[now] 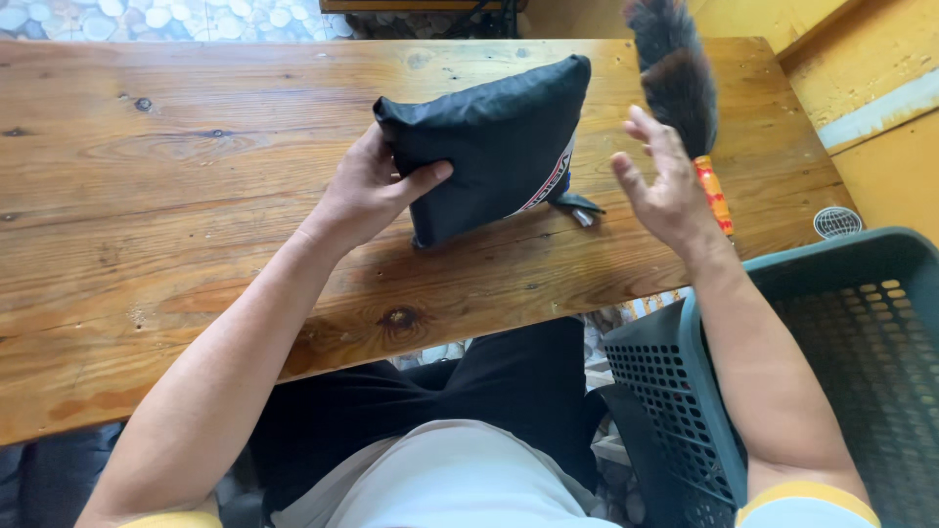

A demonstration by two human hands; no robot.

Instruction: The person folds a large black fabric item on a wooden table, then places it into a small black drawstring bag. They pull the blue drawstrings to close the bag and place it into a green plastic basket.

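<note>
A long wooden surface of knotted, orange-brown planks is seen from above, with a pebbled floor beyond its far edge and yellow-painted boards off to the right of the hands. A dark green perforated plastic basket stands below the right forearm, beside the person's lap.

The left hand is laid against the near left side of a small black pillow-like pouch, the thumb pressed on its front face and the fingers wrapped behind (so the pouch is propped tilted on the surface). The right hand is held in the air just right of the pouch, fingers spread and empty, apart from it. Just behind that hand a dark feather duster with an orange handle is lying.
</note>
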